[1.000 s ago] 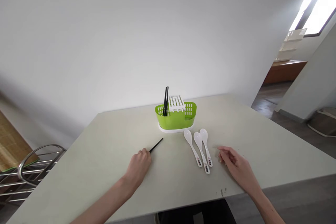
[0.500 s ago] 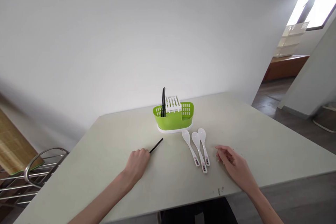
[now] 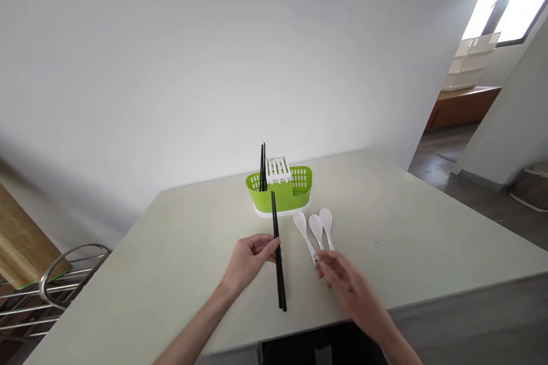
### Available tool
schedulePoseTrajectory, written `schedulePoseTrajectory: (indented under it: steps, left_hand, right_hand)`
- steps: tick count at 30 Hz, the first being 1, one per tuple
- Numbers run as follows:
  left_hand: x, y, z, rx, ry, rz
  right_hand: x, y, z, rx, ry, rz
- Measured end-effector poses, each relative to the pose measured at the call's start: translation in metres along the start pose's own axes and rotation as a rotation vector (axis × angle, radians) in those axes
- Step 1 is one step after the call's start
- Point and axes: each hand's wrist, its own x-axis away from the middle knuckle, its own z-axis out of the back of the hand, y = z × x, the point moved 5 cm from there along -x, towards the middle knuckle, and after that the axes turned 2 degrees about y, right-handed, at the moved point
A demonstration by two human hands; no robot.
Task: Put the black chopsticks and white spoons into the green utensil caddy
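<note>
Between thumb and fingers, my left hand grips a pair of black chopsticks, raised above the table with their thin tips pointing away from me. My right hand, smeared by motion, passes over the handles of the white spoons; whether it touches them I cannot tell. The spoons lie side by side, bowls facing the back. Behind them stands a green cutlery basket on a white base. More black chopsticks stand upright in its left compartment, beside a white slatted piece at its middle.
The pale table meets a white wall at the back. A metal rack and a bamboo mat are beyond its left edge. At the far right stand a bin and a translucent shelf unit.
My left hand has moved right and turned, bringing the chopsticks up to near vertical in view. My right hand has moved left, from beside the spoons to over their handles.
</note>
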Motion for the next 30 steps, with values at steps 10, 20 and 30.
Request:
schedulePoseTrajectory:
  steps: [10,20,30]
  left_hand:
    - [0.006,0.000,-0.010,0.327,0.074,0.048]
    - [0.008,0.001,0.016,0.271,0.137,0.004]
    - [-0.067,0.086,0.130,0.151,0.712,-0.439]
  right_hand:
    - [0.018,-0.024,-0.073,-0.312,-0.367,-0.144]
    - [0.020,-0.023,-0.066,-0.254,-0.395,-0.132]
    - [-0.017,-0.013,0.062,-0.058,-0.024,-0.001]
